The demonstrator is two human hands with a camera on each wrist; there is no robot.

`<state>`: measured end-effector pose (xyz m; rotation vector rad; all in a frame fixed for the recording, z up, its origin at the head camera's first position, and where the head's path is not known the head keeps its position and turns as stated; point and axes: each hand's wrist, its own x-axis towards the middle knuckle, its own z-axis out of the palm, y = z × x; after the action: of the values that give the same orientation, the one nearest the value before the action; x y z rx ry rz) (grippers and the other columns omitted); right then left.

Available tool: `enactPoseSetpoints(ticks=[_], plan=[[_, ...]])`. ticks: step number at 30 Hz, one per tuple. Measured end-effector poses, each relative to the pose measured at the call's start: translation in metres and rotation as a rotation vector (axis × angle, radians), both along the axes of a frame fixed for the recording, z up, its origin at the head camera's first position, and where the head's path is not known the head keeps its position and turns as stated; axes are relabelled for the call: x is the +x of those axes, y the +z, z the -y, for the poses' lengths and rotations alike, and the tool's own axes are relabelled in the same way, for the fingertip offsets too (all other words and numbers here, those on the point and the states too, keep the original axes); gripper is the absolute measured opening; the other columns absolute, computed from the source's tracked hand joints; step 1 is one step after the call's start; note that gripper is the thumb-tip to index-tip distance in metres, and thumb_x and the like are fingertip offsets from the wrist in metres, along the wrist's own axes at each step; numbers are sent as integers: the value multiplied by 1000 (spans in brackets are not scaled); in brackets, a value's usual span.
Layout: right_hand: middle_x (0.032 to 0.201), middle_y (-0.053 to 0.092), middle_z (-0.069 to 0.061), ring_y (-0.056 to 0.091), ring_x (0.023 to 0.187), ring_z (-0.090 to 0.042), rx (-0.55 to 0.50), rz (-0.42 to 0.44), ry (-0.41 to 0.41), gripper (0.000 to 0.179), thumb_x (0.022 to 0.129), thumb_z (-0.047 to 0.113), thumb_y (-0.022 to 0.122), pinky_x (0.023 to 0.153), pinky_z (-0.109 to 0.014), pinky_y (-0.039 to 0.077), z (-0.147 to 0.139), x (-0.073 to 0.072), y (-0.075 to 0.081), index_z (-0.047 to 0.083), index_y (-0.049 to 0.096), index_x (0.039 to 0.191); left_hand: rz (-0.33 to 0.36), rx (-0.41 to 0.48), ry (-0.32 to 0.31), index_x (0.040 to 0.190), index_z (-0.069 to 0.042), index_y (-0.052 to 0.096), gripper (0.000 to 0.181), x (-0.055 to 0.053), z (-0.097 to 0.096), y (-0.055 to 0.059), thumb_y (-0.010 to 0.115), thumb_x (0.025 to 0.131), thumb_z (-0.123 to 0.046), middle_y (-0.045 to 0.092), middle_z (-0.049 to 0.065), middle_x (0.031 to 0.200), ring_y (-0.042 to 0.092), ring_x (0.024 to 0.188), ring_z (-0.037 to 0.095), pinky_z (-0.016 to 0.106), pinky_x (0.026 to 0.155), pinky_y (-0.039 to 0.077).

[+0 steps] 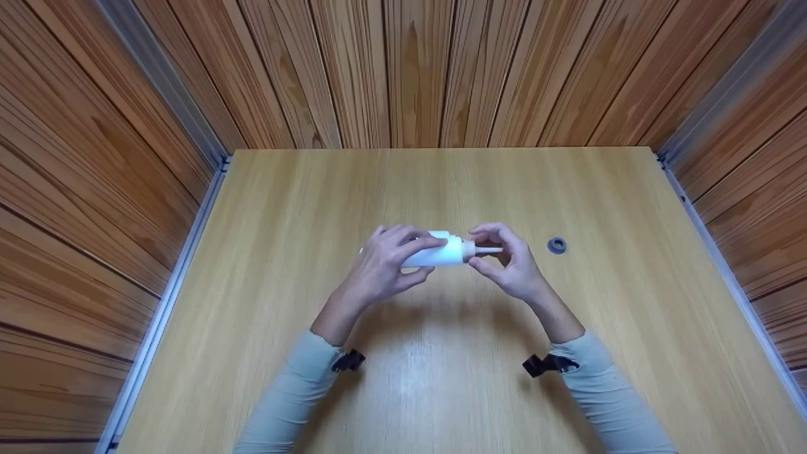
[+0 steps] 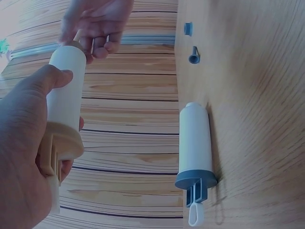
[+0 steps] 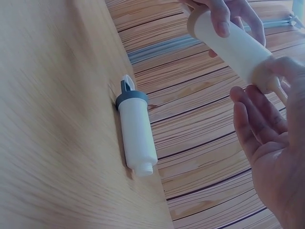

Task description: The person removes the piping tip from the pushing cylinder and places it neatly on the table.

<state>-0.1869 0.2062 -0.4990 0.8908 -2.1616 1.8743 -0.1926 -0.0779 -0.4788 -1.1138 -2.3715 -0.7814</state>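
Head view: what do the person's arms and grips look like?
The left sleeve and right sleeve are long, pale grey-blue and creased. A small, blocky black device sits at each cuff, left and right. Left grip and right grip are ungloved hands.

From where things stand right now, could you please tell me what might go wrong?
The left hand grips the tan-trimmed tube above the table, so it might slip while the right hand handles its nozzle. The second tube, lying on its side, could roll if bumped. The grey ring could get knocked away.
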Motion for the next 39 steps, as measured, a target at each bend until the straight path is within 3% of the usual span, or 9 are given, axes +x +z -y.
enactPoseSetpoints(ticks=[4, 10, 15, 20, 24, 30, 39], plan=[[118, 76, 14, 79, 101, -4, -2, 34, -7, 38, 96, -21, 67, 91, -21, 66, 0, 0, 0, -19, 57, 132, 10, 2, -2, 138, -23, 78, 43, 0, 0, 1, 91, 97, -25, 79, 7, 130, 77, 119, 29, 60, 104, 61], [115, 76, 14, 80, 94, -5, 0, 26, -10, 26, 98, -20, 67, 84, -23, 68, 2, 1, -1, -17, 62, 124, -1, -4, -7, 138, -24, 79, 44, 1, 0, 1, 91, 96, -25, 79, 6, 130, 77, 119, 27, 51, 97, 60], [115, 77, 13, 79, 94, -4, -33, 8, 10, 31, 94, -24, 69, 83, -22, 68, 3, 1, -1, -20, 61, 124, -4, -4, 0, 138, -24, 79, 43, 2, 0, 2, 91, 96, -25, 80, 6, 129, 76, 117, 27, 53, 99, 61], [122, 72, 14, 77, 107, -3, -37, -22, 20, 37, 90, -27, 69, 91, -19, 66, 4, 2, 0, -22, 58, 125, 3, -3, 10, 137, -23, 79, 43, 2, 0, 3, 91, 96, -25, 80, 7, 130, 77, 118, 28, 58, 103, 62], [125, 70, 14, 76, 112, -2, -17, -35, 20, 38, 89, -27, 71, 94, -19, 65, 4, 3, -1, -21, 58, 125, 2, -7, 13, 137, -23, 79, 43, 2, 0, 3, 91, 96, -26, 80, 7, 129, 77, 118, 28, 56, 102, 62], [124, 71, 10, 78, 104, -6, -38, -11, 53, 47, 93, -25, 66, 89, -23, 67, 4, 2, -1, -21, 49, 136, 6, -12, 11, 138, -24, 79, 44, 2, 0, 5, 91, 96, -27, 79, 6, 130, 76, 119, 27, 51, 100, 60], [115, 73, 13, 75, 93, -5, -25, 9, 39, 28, 98, -22, 64, 82, -21, 67, 5, 2, 1, -19, 58, 125, -13, -23, 5, 139, -25, 78, 45, 2, 0, 5, 91, 97, -27, 79, 5, 131, 76, 119, 27, 51, 100, 60]])
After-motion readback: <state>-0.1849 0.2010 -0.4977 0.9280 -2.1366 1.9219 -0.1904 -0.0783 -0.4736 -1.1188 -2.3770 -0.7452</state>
